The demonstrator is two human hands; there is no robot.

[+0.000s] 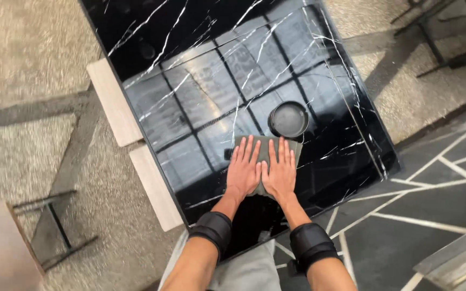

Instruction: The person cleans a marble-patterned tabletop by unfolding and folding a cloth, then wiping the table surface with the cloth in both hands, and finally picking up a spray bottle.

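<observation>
1. Worktop: large black marble slab with white veins, glossy, reflecting window panes. It is the landmark; it fills the middle of the view.
2. Floor: speckled beige left of the worktop, dark tiles with pale lines at its right corner.
3. Two pale planks stick out from under the worktop's left edge.
4. Grey cloth: lies flat on the worktop near its front edge, mostly covered by the hands.
5. Round black dish: on the worktop, just beyond the cloth, touching or nearly so.
6. Left hand and right hand: side by side, fingers spread flat, pressing the cloth, not clenched. Black wrist bands on both forearms.
7. Step judged: wiping the worktop; a further stroke would need steering clear of the dish.
8. No packages, labels or signs visible.
</observation>
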